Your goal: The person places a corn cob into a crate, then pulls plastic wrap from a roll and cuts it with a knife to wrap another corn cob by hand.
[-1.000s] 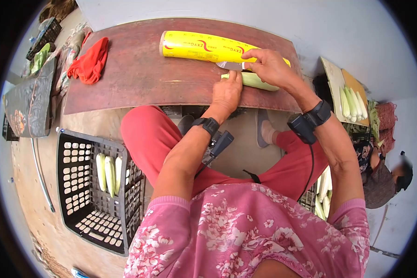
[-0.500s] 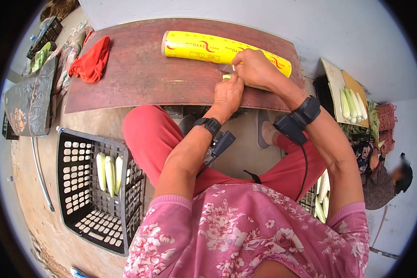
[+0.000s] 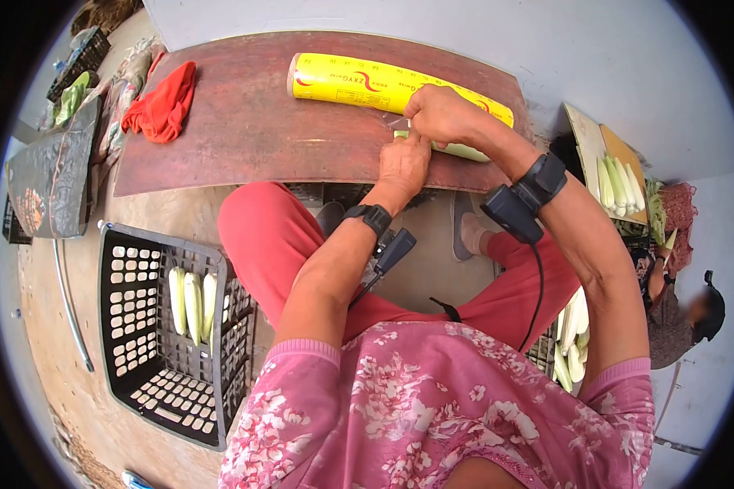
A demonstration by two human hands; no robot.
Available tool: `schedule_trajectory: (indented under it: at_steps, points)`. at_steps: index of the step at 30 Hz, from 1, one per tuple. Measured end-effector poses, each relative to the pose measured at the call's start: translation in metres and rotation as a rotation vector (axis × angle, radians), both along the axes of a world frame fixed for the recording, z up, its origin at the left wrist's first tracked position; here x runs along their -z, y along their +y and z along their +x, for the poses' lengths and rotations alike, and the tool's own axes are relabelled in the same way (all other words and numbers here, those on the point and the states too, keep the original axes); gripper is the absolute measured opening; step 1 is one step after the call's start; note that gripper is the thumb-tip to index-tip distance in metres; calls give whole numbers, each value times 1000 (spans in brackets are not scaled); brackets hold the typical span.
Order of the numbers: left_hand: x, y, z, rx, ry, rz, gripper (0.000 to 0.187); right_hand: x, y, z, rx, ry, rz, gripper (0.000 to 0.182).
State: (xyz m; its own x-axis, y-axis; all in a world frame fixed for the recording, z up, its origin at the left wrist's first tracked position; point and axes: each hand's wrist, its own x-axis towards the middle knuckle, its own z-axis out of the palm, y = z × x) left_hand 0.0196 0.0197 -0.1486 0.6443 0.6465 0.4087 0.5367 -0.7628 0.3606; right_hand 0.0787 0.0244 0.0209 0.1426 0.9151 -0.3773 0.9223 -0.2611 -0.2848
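On the dark red tabletop [image 3: 245,122] lies a yellow printed roll of cling film [image 3: 342,81]. A long pale green vegetable [image 3: 462,151] lies along the near side of the roll, partly covered by my hands. My left hand [image 3: 404,163] is closed around its left end, and a bit of green shows above the fingers. My right hand [image 3: 444,116] bends over the roll, its thumb and fingers pinched together on what looks like the loose edge of the clear film, close to my left fingertips. The film itself is hard to make out.
A red cloth [image 3: 161,104] lies at the table's left. On the floor, a black crate [image 3: 165,414] holds several of the pale vegetables [image 3: 192,306]. More vegetables [image 3: 621,186] lie on a board at right, near another person [image 3: 673,314] holding one. Another crate is partly hidden by my right arm.
My right hand has shifted slightly up and left, uncovering more of the green vegetable. My left hand stays nearly in place. The other person at right has raised a vegetable into view.
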Motion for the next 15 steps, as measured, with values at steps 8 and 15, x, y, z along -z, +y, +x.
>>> schedule_trajectory:
  at_steps: [8,15]
  points:
    - [5,-2,2,-25,-47,5,19,-17,-1,0,143,161,-147,29]
    - [3,1,3,16,-117,-65,28,-31,-7,6,199,290,-217,28]
